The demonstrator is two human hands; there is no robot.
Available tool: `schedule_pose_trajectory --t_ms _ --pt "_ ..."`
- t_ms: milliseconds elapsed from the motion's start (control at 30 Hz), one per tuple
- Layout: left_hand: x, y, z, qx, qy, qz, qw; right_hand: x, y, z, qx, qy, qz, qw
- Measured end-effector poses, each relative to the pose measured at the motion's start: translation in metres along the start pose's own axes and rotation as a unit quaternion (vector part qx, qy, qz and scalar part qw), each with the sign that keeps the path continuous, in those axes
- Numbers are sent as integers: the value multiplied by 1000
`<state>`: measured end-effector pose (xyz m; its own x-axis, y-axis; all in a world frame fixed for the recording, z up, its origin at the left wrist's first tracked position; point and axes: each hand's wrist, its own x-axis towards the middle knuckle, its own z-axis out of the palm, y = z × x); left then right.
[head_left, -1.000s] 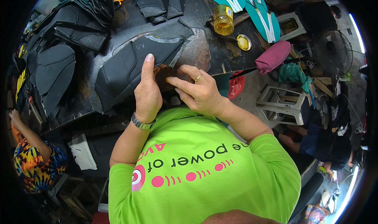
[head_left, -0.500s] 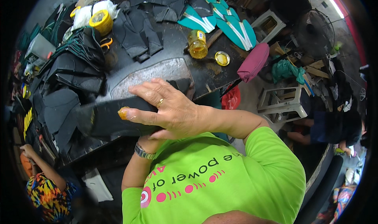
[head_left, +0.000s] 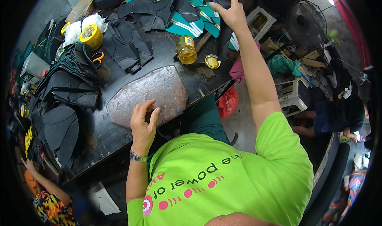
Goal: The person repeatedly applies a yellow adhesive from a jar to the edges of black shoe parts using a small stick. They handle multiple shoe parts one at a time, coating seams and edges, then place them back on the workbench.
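Note:
My left hand (head_left: 144, 126) hovers at the near edge of a flat, worn grey stone slab (head_left: 149, 91), fingers loosely curled and thumb apart, with nothing seen in it. At the far right of the table my right hand (head_left: 232, 13) is stretched out, thumb and fingers spread. It is beside teal shoe-shaped pieces with white stripes (head_left: 185, 26) and dark material. A black piece (head_left: 224, 37) lies over part of the teal ones, next to my right forearm. Whether my right fingertips touch anything is hard to make out.
An open jar of yellow glue (head_left: 186, 51) stands beyond the slab, its lid (head_left: 212, 62) beside it. Black cut pieces (head_left: 126, 43), a yellow tub (head_left: 91, 36) and orange-handled scissors (head_left: 98, 58) lie left. A magenta pouch (head_left: 237, 69) sits at the right edge. Other people are on both sides.
The long black piece has left the slab and my left hand. My right hand, with glue on a finger earlier, has swung from over the slab to the table's far right. The slab is now uncovered.

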<state>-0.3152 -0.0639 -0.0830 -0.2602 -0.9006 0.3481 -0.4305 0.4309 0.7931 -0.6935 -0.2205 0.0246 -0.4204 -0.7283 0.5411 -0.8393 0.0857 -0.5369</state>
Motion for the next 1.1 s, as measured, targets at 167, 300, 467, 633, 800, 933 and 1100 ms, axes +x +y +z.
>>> schedule_pose_trajectory --t_ms 167,300,467,633,800,933,1100 --pt "-9 -17 11 91 23 76 993 22 100 62 -44 -109 146 982" --pt "-9 -14 10 83 24 68 994 8 117 80 -63 -176 132 973" --pt "-7 -13 10 58 39 67 995 -8 74 68 -108 -24 -32 993" --pt "0 -18 -28 -47 51 -4 998 -70 -19 35 260 -112 -131 950" --pt "62 -43 -103 -70 297 23 952 -157 -82 7 367 -294 -168 866" --pt "114 -49 -147 86 310 87 943 -199 -96 8 366 -399 -126 831" --pt "160 -29 -151 257 249 151 922 -222 -87 12 347 -431 -103 827"
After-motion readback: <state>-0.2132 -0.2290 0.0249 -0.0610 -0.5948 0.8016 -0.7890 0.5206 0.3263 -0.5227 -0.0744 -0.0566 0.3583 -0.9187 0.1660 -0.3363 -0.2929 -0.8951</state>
